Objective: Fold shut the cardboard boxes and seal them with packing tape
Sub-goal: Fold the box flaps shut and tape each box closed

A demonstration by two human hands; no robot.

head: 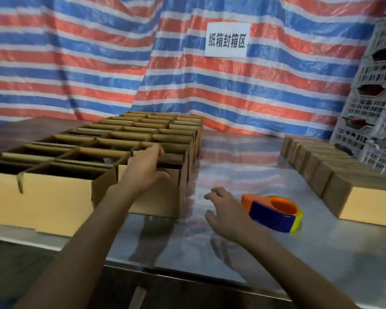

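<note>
- One tape dispenser [274, 212]: orange, blue and yellow-green plastic, rounded, lying on its side.
- Left of the dispenser: open cardboard boxes [54, 197] packed in three columns; the far rows blur, so no exact count.
- Right of the dispenser: a row of closed boxes [370, 204], six or seven.
- Two bare hands. Left hand [145, 170] at the open box nearest the dispenser [161, 197], fingers stretched over its rim, thumb splayed on the front wall.
- Right hand [227, 215] just left of the dispenser, fingers spread, holding nothing.
- Table [321, 253]: shiny metal with striped reflections.
- Behind the dispenser: red-white-blue woven tarp [76, 63], one white paper sign [227, 40]; grey latticed crates [374, 103] stacked far right.
</note>
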